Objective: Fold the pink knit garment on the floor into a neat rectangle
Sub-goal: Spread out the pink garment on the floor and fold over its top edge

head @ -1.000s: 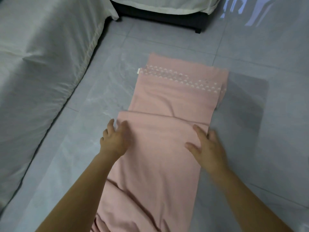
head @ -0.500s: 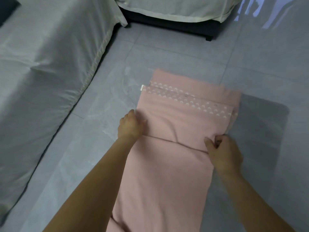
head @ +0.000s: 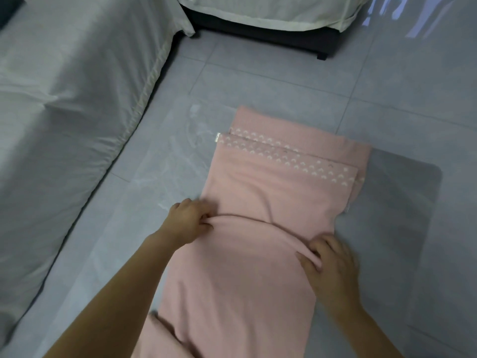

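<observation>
On glossy tile floor [head: 284, 81], soft pink knit garment [head: 258, 254], perhaps pinched.

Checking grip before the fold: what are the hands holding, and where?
Both hands, left and right, pinch the pink garment at its raised cross-fold, one at each side edge.

Both bare forearms reach forward. The left hand [head: 189, 219] has its fingers curled shut in a pinch; the right hand [head: 331, 271] likewise, knuckles up.

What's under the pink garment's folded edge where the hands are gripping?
More of the pink garment itself: the fold the left hand and right hand pinch lies on its own lower layer, over the grey tile floor. Whatever lies beneath is covered.
</observation>
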`<state>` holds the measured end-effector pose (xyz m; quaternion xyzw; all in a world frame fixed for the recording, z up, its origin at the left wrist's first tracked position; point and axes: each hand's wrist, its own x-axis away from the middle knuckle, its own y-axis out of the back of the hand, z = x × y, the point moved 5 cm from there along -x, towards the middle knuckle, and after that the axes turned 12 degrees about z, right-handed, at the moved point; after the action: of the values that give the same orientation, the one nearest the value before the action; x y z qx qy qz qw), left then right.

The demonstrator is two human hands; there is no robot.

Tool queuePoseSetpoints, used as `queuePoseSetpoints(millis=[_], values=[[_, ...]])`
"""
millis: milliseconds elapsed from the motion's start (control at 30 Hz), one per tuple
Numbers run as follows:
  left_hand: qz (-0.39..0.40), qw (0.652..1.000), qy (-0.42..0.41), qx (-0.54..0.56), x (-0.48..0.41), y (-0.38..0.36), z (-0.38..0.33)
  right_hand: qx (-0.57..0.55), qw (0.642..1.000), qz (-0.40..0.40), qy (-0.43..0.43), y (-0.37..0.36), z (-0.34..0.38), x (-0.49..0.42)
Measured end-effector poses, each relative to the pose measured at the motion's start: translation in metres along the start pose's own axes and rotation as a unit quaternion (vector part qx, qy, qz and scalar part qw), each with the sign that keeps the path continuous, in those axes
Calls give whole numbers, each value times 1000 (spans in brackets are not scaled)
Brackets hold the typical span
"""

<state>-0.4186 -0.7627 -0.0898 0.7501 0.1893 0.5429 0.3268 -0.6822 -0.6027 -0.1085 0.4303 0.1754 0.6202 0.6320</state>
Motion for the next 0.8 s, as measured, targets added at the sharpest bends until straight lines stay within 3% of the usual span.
queuePoseSetpoints(millis=[100,167,333,533,700,800], values=[[-21,999,-39,3,13,1,1,-153,986,46,36,0,6,5],[-31,998,-52,-6,28,-1,4,-185,979,77,35,-2,7,17],[7,995,-66,-70,85,-28,19,-155,971,159,90,-10,21,65],[80,956,-72,-272,167,-66,29,-95,965,205,129,-24,31,133],[142,942,-70,-295,221,-89,35,-89,953,261,126,-49,42,192],[222,928,-36,-297,238,-98,39,-94,932,326,129,-62,52,217]])
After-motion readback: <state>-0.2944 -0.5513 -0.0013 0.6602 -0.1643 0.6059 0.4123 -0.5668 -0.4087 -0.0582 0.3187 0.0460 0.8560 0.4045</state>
